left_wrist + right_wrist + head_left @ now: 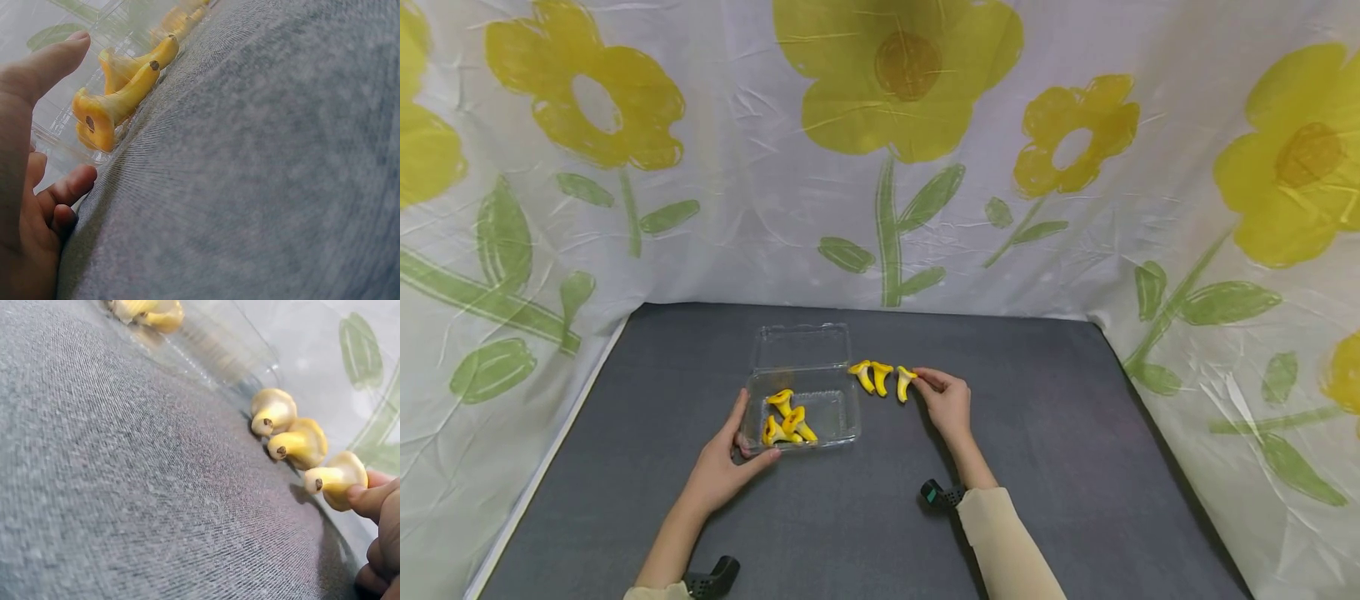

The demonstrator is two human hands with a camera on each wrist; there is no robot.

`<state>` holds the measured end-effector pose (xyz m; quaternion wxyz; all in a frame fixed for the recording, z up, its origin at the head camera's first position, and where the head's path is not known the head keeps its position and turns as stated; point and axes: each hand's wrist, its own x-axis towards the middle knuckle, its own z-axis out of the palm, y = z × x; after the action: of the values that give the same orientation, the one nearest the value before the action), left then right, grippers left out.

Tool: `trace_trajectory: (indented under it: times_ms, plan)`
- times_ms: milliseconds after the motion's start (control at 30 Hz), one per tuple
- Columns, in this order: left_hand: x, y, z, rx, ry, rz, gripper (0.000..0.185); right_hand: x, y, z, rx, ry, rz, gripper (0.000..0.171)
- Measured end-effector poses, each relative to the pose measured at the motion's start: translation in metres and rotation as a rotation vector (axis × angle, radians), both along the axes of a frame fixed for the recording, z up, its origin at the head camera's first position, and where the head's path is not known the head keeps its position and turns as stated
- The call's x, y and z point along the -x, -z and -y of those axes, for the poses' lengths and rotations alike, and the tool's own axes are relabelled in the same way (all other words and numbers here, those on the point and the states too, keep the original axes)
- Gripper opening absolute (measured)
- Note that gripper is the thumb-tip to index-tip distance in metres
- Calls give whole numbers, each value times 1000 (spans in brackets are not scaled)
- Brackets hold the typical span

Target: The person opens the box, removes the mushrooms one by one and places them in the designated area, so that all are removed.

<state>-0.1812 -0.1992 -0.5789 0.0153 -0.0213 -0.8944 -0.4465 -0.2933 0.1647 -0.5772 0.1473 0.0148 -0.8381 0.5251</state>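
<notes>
The left hand (724,467) cups the near left corner of a clear plastic box (838,429), thumb along its front wall and fingers up its left side, curled round the corner. The box sits left of the middle of a grey mat (1060,467), its lid (802,347) folded back flat behind it. Three yellow toy mushrooms (786,417) lie in its left half; the right half is bare.

Just right of the box, three more yellow mushrooms stand in a row on the mat. The right hand (947,404) pinches the rightmost mushroom (905,382) between thumb and fingertips; the other two (872,376) are close beside it, towards the box.

The mat runs wide to the right and towards the person, well short of its edges on all sides. A flowered cloth (880,167) rises close behind and on both sides. No writing or label can be read on anything.
</notes>
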Motion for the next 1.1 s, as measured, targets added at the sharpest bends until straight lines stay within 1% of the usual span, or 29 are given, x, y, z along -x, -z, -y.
trace_trajectory:
  times_ms: [333,467,767,1100]
  plan:
    - [0,0,1,2,-3,-4,116,7,1,2,-56,-11,-4,17]
    - [-1,1,0,6,-3,-1,117,6,2,2,-60,-5,-3,17]
    - [-1,-1,0,5,-7,7,116,4,4,3,-52,-15,-50,20]
    - [-1,-4,-1,6,-6,15,115,2,3,2,-39,-14,-25,24]
